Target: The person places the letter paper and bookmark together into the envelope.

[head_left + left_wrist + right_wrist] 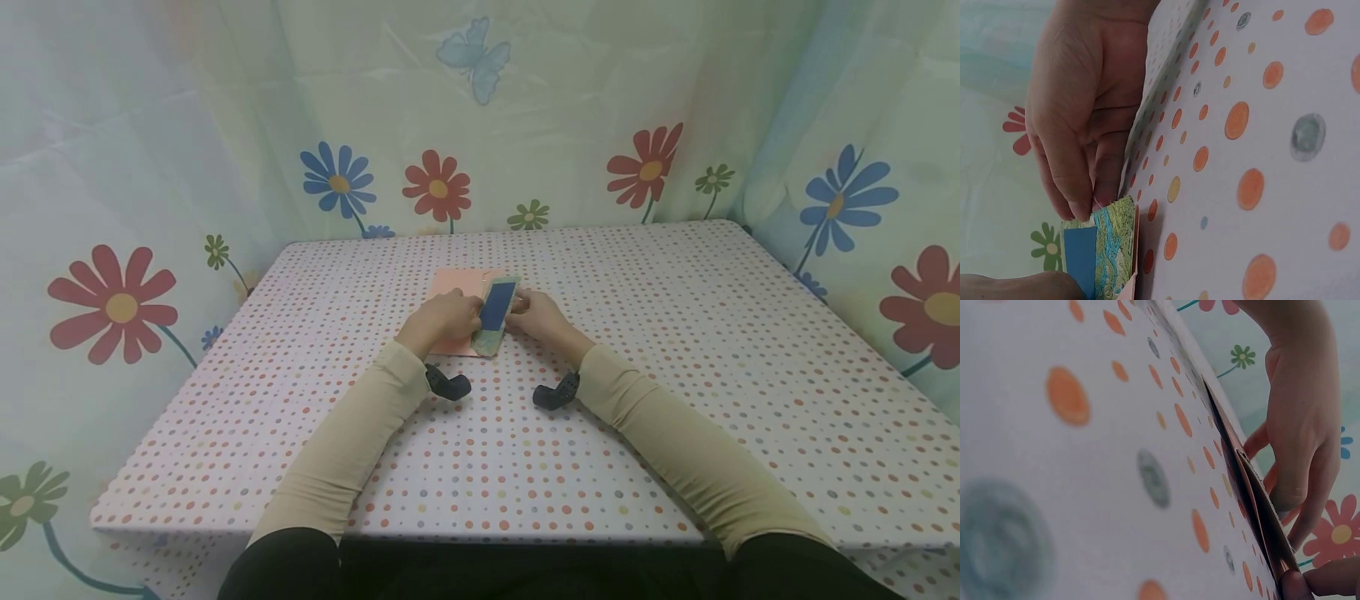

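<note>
A small notebook (487, 343) lies tilted between both hands, over a pink sheet (450, 279). Its cover has a blue rectangle on a green and turquoise pattern. From the left, my left hand (447, 317) grips the notebook at its left edge with bent fingers; in the right wrist view those fingers (1294, 487) reach down over the upper leaf. My right hand (543, 319) pinches the opposite edge, thumb against fingertips (1297, 584). Seen from the side, the leaves (1260, 506) stand slightly apart. In the left wrist view the right fingertips (1082, 209) meet the patterned edge.
The table (637, 467) wears a white cloth with coloured dots. Behind and at both sides hangs a curtain (570, 100) printed with flowers and a butterfly. A black wrist device (447, 383) is on the left wrist, another (557, 392) on the right.
</note>
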`<state>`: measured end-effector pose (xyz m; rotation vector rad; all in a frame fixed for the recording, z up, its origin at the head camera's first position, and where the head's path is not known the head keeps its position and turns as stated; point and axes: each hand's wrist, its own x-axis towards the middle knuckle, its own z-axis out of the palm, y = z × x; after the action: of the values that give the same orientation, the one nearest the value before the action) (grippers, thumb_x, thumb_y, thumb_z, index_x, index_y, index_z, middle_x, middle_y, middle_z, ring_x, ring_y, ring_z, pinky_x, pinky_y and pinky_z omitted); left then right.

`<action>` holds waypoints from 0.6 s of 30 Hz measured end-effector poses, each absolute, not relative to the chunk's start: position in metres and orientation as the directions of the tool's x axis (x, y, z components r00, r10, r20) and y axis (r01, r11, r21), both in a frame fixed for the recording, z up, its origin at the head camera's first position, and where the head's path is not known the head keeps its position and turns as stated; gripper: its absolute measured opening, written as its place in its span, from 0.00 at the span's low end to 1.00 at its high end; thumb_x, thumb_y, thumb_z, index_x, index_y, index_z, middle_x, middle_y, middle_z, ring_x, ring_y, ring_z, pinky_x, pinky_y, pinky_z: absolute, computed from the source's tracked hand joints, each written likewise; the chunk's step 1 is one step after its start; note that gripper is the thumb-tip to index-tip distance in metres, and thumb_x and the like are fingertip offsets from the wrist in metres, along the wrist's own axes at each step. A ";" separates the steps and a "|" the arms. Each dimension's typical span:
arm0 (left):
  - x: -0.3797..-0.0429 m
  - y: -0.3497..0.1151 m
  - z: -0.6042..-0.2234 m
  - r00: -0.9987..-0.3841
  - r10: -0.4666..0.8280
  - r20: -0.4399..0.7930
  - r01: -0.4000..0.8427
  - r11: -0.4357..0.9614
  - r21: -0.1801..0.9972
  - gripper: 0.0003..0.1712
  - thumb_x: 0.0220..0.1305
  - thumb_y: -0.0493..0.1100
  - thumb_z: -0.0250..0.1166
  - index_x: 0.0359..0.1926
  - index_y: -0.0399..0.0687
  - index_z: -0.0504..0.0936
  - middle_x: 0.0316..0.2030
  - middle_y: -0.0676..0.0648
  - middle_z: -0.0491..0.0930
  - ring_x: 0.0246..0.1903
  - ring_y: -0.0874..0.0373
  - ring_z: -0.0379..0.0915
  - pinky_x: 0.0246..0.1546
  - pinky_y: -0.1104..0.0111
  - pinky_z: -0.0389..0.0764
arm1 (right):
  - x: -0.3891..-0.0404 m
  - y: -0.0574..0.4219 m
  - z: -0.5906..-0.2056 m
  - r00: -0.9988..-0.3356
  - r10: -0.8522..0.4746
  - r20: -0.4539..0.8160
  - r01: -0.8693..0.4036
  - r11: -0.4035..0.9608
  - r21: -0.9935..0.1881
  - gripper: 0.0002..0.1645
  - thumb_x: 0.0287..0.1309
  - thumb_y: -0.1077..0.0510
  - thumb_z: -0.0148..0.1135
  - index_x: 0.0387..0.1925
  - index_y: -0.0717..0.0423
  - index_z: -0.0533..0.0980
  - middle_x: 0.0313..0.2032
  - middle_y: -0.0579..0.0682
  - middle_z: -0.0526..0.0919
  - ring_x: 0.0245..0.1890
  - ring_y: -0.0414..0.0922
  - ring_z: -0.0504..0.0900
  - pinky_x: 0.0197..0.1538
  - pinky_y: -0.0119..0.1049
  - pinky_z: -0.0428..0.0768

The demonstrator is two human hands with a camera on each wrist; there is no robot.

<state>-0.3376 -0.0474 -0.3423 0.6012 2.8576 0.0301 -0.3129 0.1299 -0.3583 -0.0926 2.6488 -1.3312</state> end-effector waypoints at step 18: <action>-0.335 -0.047 -0.340 -0.897 0.382 -0.221 0.375 0.924 0.075 0.29 0.70 0.52 0.48 0.70 0.55 0.62 0.59 0.44 0.69 0.57 0.49 0.70 0.59 0.54 0.71 | -0.313 0.128 -0.359 -0.979 -0.130 -0.156 0.042 0.621 -0.782 0.42 0.61 0.55 0.58 0.73 0.55 0.52 0.63 0.59 0.70 0.64 0.55 0.69 0.66 0.48 0.68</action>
<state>-0.3348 -0.0469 -0.3402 0.5696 2.8510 0.0442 -0.3129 0.1280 -0.3587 -0.0726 2.6463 -1.2848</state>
